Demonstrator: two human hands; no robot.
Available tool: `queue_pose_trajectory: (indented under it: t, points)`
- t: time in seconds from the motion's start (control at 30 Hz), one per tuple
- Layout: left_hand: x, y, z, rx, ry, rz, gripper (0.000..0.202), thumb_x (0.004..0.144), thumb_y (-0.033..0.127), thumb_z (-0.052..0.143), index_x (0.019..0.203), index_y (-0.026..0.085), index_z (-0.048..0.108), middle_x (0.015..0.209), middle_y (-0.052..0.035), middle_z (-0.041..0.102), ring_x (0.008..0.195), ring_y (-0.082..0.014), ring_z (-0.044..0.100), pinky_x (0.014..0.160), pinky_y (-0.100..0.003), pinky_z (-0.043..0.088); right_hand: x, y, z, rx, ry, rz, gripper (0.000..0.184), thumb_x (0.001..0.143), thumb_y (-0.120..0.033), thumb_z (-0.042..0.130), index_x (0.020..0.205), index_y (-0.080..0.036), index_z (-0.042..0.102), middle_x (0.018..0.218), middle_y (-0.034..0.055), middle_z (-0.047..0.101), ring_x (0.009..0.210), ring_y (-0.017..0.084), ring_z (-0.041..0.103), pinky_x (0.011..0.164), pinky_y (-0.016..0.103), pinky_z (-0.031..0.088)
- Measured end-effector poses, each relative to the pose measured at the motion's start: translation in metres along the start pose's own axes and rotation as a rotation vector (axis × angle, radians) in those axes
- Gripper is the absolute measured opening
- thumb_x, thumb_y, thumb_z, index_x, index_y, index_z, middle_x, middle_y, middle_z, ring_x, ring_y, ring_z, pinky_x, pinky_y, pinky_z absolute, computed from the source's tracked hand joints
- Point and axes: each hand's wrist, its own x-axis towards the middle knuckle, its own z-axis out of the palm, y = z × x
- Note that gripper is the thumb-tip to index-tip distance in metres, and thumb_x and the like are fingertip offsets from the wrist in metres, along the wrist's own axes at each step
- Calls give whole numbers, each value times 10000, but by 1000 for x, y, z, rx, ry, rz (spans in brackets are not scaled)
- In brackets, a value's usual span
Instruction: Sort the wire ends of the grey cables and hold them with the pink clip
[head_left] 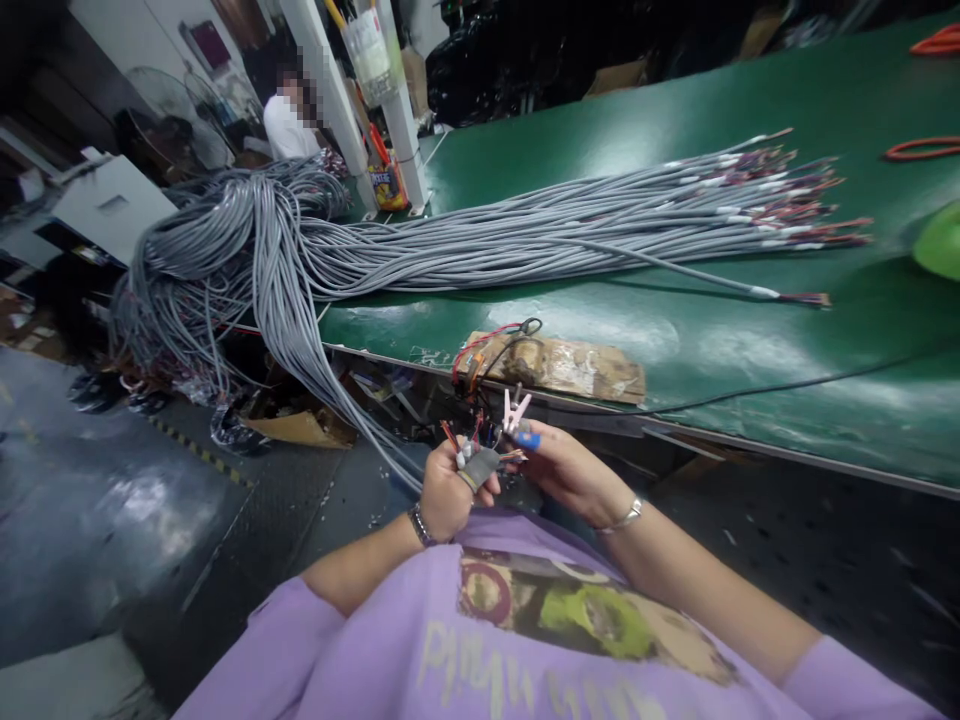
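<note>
Wires (514, 456) of several colours projected from a grey wrapped piece (478, 467) in your left hand (444, 495), just off the front edge of the green workbench (712, 340) and in front of your lilac shirt (360, 640). Your left fingers were curled around that piece, gripping it, and further wire ends with small white sleeves (463, 455) stood up beside them. Your right hand (568, 472) lay near the left, its fingers bent toward a small blue item (527, 439); whether they pinched it could not be told. Just beyond those fingertips stood a pink clothespin-like clip (516, 410), its two prongs apart and pointing upward; what held it was unclear. A watch (421, 525) circled your left wrist and a silver band (628, 514) your right. Near your hands, along the bench edge, lay a worn wooden block (585, 370) with red and black leads (487, 340) at its left end. Behind it stretched a thick bundle of grey cables (450, 240), sleeved in white near their right ends, with one cable (705, 272) lying partly apart; at the left the bundle drooped over the bench edge toward the floor. A white post (322, 70) rose behind the bundle, a yellow-and-red packet (386, 187) at its foot, and a co-worker in white (289, 128) appeared farther back.
</note>
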Motion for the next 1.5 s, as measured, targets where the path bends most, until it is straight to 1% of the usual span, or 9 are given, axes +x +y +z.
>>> queue_pose_trajectory:
  t: [0.17, 0.33, 0.67, 0.8, 0.93, 1.1, 1.27, 1.37, 1.5]
  points:
    - [2, 6, 8, -28, -4, 16, 472, 573, 535, 819, 635, 181, 513, 434, 36, 591, 298, -70, 460, 303, -155, 285, 15, -7, -1, 50, -31, -63, 330, 787, -537, 698, 722, -214, 677, 660, 10, 630, 603, 138, 536, 606, 268, 456]
    - [3, 13, 15, -29, 32, -22, 507, 530, 557, 824, 629, 185, 493, 418, 44, 573, 287, -59, 432, 298, -153, 254, 23, -9, 7, 17, -31, -103, 402, 743, -598, 715, 731, -197, 688, 660, 40, 654, 630, 181, 567, 603, 302, 478]
    - [6, 2, 11, 11, 22, -59, 520, 522, 569, 816, 648, 186, 486, 413, 45, 570, 281, -61, 427, 303, -158, 275, 25, -5, 10, 115, 60, -119, 367, 695, -540, 789, 776, -188, 723, 695, 11, 677, 620, 132, 579, 612, 254, 488]
    - [5, 4, 12, 17, 21, -58, 543, 511, 602, 805, 649, 189, 481, 410, 45, 566, 281, -62, 423, 302, -161, 278, 23, -2, 4, 89, 14, -96, 440, 728, -639, 705, 790, -204, 689, 675, 9, 654, 604, 143, 567, 590, 269, 473]
    - [2, 4, 7, 49, 12, -69, 528, 526, 588, 803, 638, 191, 475, 423, 42, 572, 295, -63, 436, 311, -163, 287, 11, -3, -2, -20, -75, 0, 527, 616, -691, 753, 761, -192, 666, 690, 16, 654, 612, 145, 570, 587, 273, 455]
    - [0, -1, -1, 132, -64, -119, 503, 520, 556, 815, 640, 185, 498, 444, 33, 576, 321, -72, 460, 337, -179, 323, -6, -10, 6, -282, -122, 18, 488, 553, -579, 847, 728, -173, 638, 653, 3, 654, 583, 138, 566, 601, 283, 448]
    - [3, 0, -3, 266, -291, -267, 432, 563, 495, 806, 649, 171, 533, 464, 11, 586, 345, -95, 503, 354, -192, 318, -13, -11, 12, -529, -180, -19, 447, 638, -589, 778, 736, -174, 643, 635, 0, 639, 569, 146, 566, 584, 285, 454]
    - [4, 1, -3, 281, -315, -291, 472, 568, 559, 783, 609, 174, 511, 467, -3, 593, 337, -100, 509, 338, -190, 283, -15, -10, 4, -591, -86, -119, 423, 694, -584, 735, 762, -174, 658, 700, 9, 646, 645, 156, 572, 627, 284, 460]
    - [5, -2, -3, 199, -161, -196, 519, 588, 645, 735, 609, 176, 513, 476, -9, 599, 336, -95, 515, 325, -184, 242, -18, -3, -7, -488, 83, -145, 462, 647, -611, 757, 799, -185, 664, 724, 14, 637, 651, 147, 539, 617, 283, 456]
